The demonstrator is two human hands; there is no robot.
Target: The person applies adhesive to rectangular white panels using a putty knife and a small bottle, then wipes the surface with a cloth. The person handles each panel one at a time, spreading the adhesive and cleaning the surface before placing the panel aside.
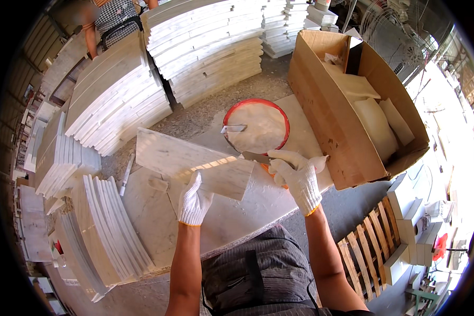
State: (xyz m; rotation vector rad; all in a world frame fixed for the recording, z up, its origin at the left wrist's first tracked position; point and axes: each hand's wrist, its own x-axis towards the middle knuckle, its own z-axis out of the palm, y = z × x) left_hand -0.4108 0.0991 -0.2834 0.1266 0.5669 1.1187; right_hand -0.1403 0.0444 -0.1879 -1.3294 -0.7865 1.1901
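Above the stone worktop (266, 203), near a red-rimmed tub (287, 126), my left hand (195, 201) grips a pale slab (187, 155) by its near edge. My right hand (297, 179) is closed around a scraper (254, 157), blade near the slab's far right corner; I judge steady support and light, flat strokes best.

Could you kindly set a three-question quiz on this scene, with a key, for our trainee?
1. True or false: the left hand is at the near edge of a grey-veined slab, while the right hand holds a flat-bladed tool.

2. Choose one: what colour are the contents of the red-rimmed round container?
A) black
B) green
C) off-white

3. In a few words: what open-topped thing stands just right of that container?

Key: 1. True. 2. C. 3. A brown cardboard box.
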